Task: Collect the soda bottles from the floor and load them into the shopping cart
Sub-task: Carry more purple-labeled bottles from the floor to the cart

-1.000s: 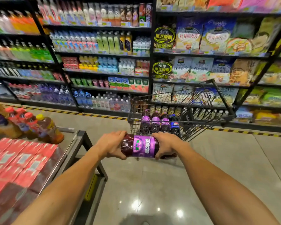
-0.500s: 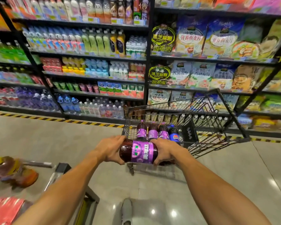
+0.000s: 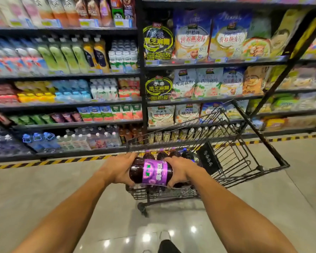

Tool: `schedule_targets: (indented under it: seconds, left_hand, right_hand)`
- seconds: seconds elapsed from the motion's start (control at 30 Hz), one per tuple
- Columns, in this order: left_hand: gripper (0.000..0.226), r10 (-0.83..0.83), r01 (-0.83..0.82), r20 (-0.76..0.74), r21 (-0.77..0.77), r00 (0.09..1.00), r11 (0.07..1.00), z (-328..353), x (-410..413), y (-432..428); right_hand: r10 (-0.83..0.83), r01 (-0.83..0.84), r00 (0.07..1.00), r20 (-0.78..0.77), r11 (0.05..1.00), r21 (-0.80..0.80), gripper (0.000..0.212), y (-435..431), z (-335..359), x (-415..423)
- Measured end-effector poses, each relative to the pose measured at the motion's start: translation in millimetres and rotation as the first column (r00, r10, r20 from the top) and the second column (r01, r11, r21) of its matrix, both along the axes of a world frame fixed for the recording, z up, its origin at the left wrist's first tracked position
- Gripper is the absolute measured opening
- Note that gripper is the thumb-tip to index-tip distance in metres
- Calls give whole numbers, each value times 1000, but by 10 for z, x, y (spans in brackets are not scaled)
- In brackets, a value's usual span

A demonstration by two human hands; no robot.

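Note:
A dark soda bottle with a purple label point(image 3: 153, 172) lies sideways between my hands. My left hand point(image 3: 119, 168) grips its left end and my right hand point(image 3: 181, 169) grips its right end. I hold it over the near end of the black wire shopping cart point(image 3: 232, 161). Several bottles point(image 3: 161, 155) stand inside the cart just behind the held one, their tops partly hidden by my hands; one has a blue cap point(image 3: 187, 154).
Tall shelves of drinks point(image 3: 62, 84) and packaged food point(image 3: 208, 83) stand right behind the cart. A yellow-black floor stripe point(image 3: 53, 162) runs along their base. Grey tiled floor point(image 3: 44, 189) spreads to both sides. My shoe point(image 3: 164, 236) shows at the bottom.
I have stepped closer to the cart with the bottle held in both hands. The low trolley with red packs and bottles on the left has dropped out of view.

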State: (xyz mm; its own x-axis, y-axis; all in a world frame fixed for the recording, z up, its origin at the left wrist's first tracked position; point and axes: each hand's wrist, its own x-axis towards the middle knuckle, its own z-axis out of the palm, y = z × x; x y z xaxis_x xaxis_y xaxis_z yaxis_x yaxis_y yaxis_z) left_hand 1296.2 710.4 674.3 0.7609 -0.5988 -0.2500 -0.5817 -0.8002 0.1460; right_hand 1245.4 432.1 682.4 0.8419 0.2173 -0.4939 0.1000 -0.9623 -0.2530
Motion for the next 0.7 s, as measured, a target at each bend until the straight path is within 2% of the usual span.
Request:
schedule_targets:
  seconds: [0.1, 0.3, 0.53, 0.7]
  left_hand:
    - [103, -47, 49, -46, 36, 998, 998, -85, 377, -152]
    - [106, -109, 110, -31, 49, 994, 993, -155, 1140, -488]
    - [98, -254, 259, -69, 82, 965, 962, -315, 1966, -793]
    - [102, -464, 488, -183, 121, 867, 865, -717, 2557, -1024]
  right_hand:
    - [-32, 31, 999, -42, 1000, -3, 99, -115, -114, 301]
    - [-106, 110, 992, -73, 992, 59, 97, -426, -230, 918]
    - [-234, 240, 968, -90, 968, 67, 107, -593, -534, 1354]
    - [-438, 447, 887, -149, 893, 39, 118, -406, -1098, 1331]
